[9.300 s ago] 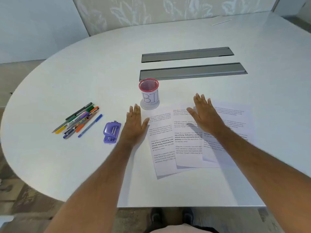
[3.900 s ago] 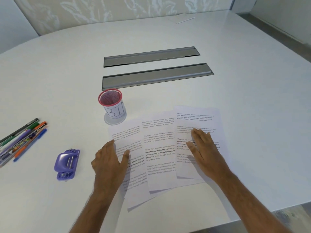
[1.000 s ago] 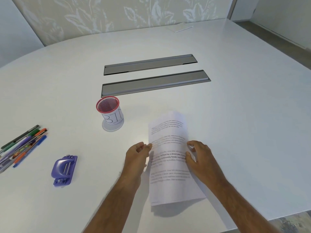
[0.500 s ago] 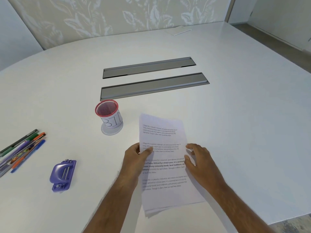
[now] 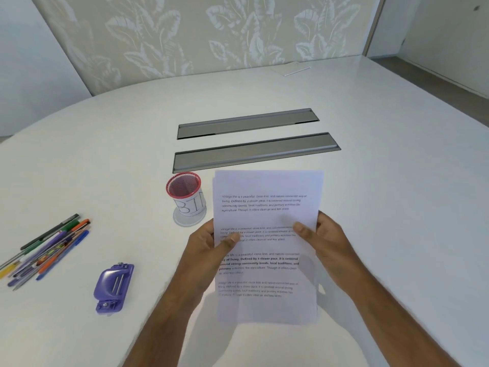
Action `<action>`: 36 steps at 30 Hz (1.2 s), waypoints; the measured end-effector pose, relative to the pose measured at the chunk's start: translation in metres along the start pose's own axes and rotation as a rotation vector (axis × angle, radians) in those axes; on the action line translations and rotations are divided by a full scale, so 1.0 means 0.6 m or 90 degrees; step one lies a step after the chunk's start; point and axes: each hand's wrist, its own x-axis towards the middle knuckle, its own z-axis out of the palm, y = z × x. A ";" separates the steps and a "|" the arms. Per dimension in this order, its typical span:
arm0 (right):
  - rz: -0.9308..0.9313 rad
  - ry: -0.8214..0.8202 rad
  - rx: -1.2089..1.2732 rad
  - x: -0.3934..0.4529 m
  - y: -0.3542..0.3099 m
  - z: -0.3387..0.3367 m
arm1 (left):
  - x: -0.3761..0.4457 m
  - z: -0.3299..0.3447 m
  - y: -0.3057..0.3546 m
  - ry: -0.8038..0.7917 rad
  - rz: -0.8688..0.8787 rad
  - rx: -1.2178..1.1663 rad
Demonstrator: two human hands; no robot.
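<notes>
A stack of printed paper sheets [image 5: 267, 192] is held upright off the white table [image 5: 105, 160], facing me. My left hand [image 5: 206, 247] grips the stack's left edge, thumb on the front. On the right edge my right hand [image 5: 325, 239] holds it the same way, thumb across the text. The sheets' edges look lined up. The lower edge hangs just above the table.
A red mesh cup [image 5: 186, 198] labelled BIN stands left of the sheets. A purple hole punch [image 5: 113, 290] lies at the near left, several pens [image 5: 47, 247] further left. Two grey cable flaps [image 5: 254, 152] sit in the table's middle; a white card [image 5: 291, 68] lies far back.
The sheets were spread flat under my palms, then gathered into one stack. Over the last second both hands have lifted the stack and tipped it upright toward me.
</notes>
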 end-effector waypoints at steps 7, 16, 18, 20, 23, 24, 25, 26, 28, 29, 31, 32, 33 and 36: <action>-0.230 0.017 -0.030 0.021 -0.111 0.059 | 0.011 -0.013 0.097 0.064 0.219 0.000; -0.203 0.026 -0.160 0.023 -0.051 0.064 | 0.037 -0.011 0.040 0.076 0.120 -0.004; -0.169 0.057 -0.210 0.026 -0.031 0.059 | 0.042 -0.010 0.027 0.066 0.095 -0.002; -0.169 0.074 -0.218 0.030 -0.034 0.061 | 0.046 -0.013 0.036 0.073 0.103 -0.002; -0.192 0.057 -0.153 0.030 -0.059 0.067 | 0.047 -0.012 0.055 0.070 0.168 -0.009; -0.202 0.050 -0.134 0.031 -0.064 0.066 | 0.045 -0.010 0.059 0.070 0.196 -0.014; -0.210 0.050 -0.125 0.031 -0.066 0.065 | 0.044 -0.007 0.060 0.074 0.214 -0.021; -0.210 0.058 -0.123 0.032 -0.062 0.062 | 0.043 -0.004 0.058 0.083 0.216 -0.028; -0.178 0.088 -0.137 0.034 -0.039 0.056 | 0.044 0.006 0.045 0.108 0.174 -0.042; -0.152 0.095 -0.154 0.035 -0.023 0.054 | 0.044 0.012 0.037 0.115 0.142 -0.043; -0.106 0.094 -0.169 0.033 0.005 0.051 | 0.043 0.019 0.023 0.117 0.098 -0.024; -0.095 0.095 -0.158 0.033 0.011 0.050 | 0.043 0.019 0.021 0.114 0.093 -0.018; -0.095 0.100 -0.145 0.033 0.011 0.048 | 0.043 0.018 0.022 0.110 0.101 -0.017; -0.135 0.097 -0.115 0.032 -0.007 0.044 | 0.040 0.014 0.032 0.099 0.155 -0.012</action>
